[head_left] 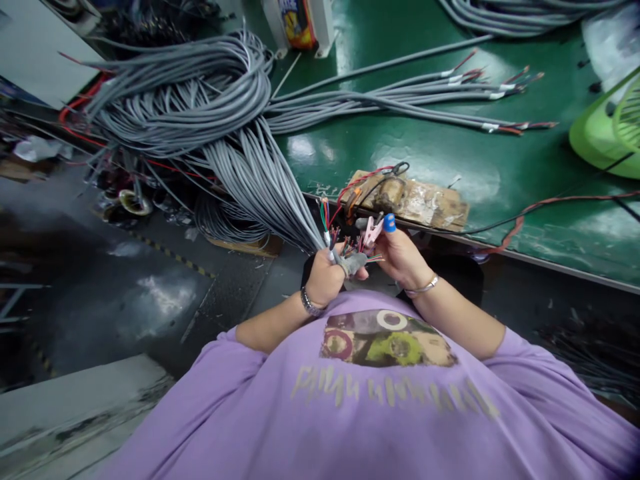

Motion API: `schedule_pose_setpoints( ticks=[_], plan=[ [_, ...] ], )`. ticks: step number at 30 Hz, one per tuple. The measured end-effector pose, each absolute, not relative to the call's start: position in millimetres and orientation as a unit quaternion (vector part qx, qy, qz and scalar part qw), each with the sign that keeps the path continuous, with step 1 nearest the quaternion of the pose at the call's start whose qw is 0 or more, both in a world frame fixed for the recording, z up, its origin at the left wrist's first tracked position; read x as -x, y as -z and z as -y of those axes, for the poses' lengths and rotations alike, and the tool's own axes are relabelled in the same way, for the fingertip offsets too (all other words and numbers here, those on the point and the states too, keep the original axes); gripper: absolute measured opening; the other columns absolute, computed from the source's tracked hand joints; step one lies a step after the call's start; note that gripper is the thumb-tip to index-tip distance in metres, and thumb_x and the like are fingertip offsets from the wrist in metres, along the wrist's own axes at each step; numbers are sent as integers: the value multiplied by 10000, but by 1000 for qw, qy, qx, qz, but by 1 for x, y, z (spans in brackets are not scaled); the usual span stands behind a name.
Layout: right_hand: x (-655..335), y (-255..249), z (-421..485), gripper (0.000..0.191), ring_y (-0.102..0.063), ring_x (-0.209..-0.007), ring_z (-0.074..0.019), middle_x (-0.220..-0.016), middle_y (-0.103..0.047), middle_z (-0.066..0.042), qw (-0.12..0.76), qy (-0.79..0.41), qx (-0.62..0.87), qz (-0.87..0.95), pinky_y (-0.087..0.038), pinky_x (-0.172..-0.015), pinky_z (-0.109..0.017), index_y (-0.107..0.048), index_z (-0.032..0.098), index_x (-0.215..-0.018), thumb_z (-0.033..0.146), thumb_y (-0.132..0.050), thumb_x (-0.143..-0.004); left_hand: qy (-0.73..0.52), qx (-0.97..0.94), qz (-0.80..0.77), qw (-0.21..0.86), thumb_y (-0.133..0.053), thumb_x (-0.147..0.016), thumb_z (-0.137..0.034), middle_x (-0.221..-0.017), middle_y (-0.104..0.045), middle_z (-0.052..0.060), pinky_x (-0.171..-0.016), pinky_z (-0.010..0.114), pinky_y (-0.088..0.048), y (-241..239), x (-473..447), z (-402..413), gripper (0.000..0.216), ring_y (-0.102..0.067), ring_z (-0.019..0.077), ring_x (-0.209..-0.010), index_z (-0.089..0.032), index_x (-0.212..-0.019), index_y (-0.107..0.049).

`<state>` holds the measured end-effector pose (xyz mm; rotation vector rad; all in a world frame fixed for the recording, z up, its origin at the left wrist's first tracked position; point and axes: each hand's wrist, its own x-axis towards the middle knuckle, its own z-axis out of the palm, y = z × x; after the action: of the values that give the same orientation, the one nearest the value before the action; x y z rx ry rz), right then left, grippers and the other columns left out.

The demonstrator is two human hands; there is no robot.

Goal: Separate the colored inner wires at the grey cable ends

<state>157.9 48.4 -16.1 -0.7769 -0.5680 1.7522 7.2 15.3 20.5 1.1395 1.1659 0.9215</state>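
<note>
My left hand (326, 279) is closed around the ends of a thick bundle of grey cables (280, 180), where stripped coloured wires (350, 247) fan out. Close beside it, my right hand (404, 257) pinches a pale pink clip (373, 231), which looks like a clothespin. A blue cover (389, 223) sits on my right thumb tip. Several thin wire ends point toward my right fingers, whose undersides are partly hidden. One cable end (327, 223) with red, green and blue wires stands up above my left hand.
Coiled grey cable (185, 100) hangs over the green table's (320, 157) left edge. A worn wooden block (425, 201) with red and black leads lies at the front edge. More stripped cables (430, 93) stretch across the table. A light-green basket (605, 127) stands right.
</note>
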Motion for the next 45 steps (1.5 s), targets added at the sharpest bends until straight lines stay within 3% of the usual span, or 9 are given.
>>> schedule_pose_setpoints(
  ticks=[7,16,24,29,35,45],
  plan=[
    [-155,14,-51,515,-544,-601,-104,-676,-626,20,544,-744,333,199,-457,-619,-271,-679,188,-809,689,-742,-706,-372,-519,-503,582,-758,-757,-454,-590,-704,48,-531,237,-443,-21,-9,-16,349,-626,131,-541,-154,-619,-646],
    [-163,7,-47,610,-556,-591,-127,-726,-676,-26,496,-789,315,183,-460,-553,-259,-680,198,-831,795,-570,-770,-427,-489,-498,575,-769,-749,-456,-585,-698,20,-521,241,-462,-17,1,-4,322,-608,120,-502,-172,-662,-645],
    [-164,2,-46,314,-514,-574,-107,-684,-647,0,515,-763,326,215,-451,-540,-235,-677,186,-797,496,-722,-808,-477,-475,-487,556,-770,-764,-437,-560,-677,0,-489,238,-426,-15,-7,-7,315,-576,108,-475,-184,-665,-611],
    [-160,9,-47,491,-512,-572,-110,-692,-646,-10,535,-745,326,228,-469,-573,-261,-662,194,-791,680,-604,-842,-475,-480,-494,547,-765,-768,-457,-546,-666,3,-488,242,-418,-14,-12,-10,346,-572,109,-470,-179,-640,-603],
    [-155,20,-51,582,-591,-590,-146,-699,-680,-20,496,-799,284,184,-528,-593,-308,-660,182,-807,761,-640,-745,-474,-484,-496,543,-755,-779,-455,-554,-677,10,-514,242,-452,-12,-14,-12,337,-605,118,-492,-173,-645,-628],
    [-152,13,-53,488,-584,-567,-117,-687,-703,-5,525,-775,317,152,-483,-540,-260,-664,204,-776,689,-710,-744,-448,-497,-504,546,-771,-766,-428,-556,-687,15,-513,240,-459,-13,-11,-10,321,-605,117,-487,-169,-631,-637]
  ],
)
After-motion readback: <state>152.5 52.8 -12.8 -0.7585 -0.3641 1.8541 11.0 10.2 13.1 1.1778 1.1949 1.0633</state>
